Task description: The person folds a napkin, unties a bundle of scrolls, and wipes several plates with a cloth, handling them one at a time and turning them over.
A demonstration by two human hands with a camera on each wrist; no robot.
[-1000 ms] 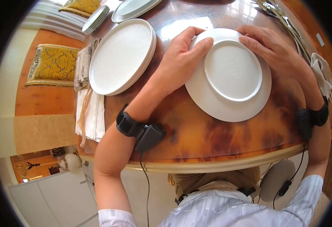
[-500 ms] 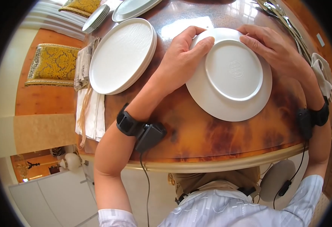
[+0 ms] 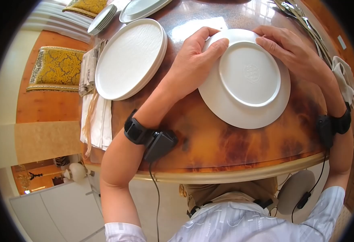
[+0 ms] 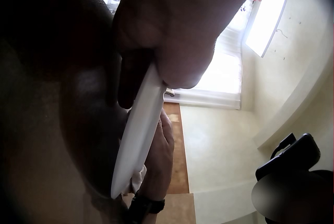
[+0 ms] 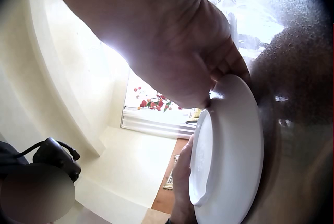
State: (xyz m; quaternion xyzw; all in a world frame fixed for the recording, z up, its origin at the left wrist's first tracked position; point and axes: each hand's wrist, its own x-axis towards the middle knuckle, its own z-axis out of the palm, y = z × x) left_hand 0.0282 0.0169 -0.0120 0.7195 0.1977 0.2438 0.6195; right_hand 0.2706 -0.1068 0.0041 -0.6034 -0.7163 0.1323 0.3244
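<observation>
A round white plate (image 3: pixel 245 117) is turned with its underside toward the head camera, showing a raised foot ring and a faint embossed mark. My left hand (image 3: pixel 195 60) grips its upper left rim, thumb on the underside and fingers hidden behind. On the upper right rim, my right hand (image 3: pixel 292 54) grips it the same way. Seen edge-on in the left wrist view, the plate (image 4: pixel 138 135) stands tilted over the table. In the right wrist view the plate's underside (image 5: pixel 237 146) faces left, with right fingers (image 5: pixel 237 65) behind the rim.
Left of the hands lies a stack of large white plates (image 3: pixel 130 60), with more plates (image 3: pixel 144 9) and a small stack (image 3: pixel 102 20) beyond. White napkins (image 3: pixel 96 125) lie at the left edge, cutlery (image 3: pixel 306 28) and a grey cloth (image 3: pixel 343 78) at the right. The table edge (image 3: pixel 209 176) is near my body.
Both hands keep their grip on the plate. It has tilted very slightly, and its embossed mark shows more clearly than a second ago.
</observation>
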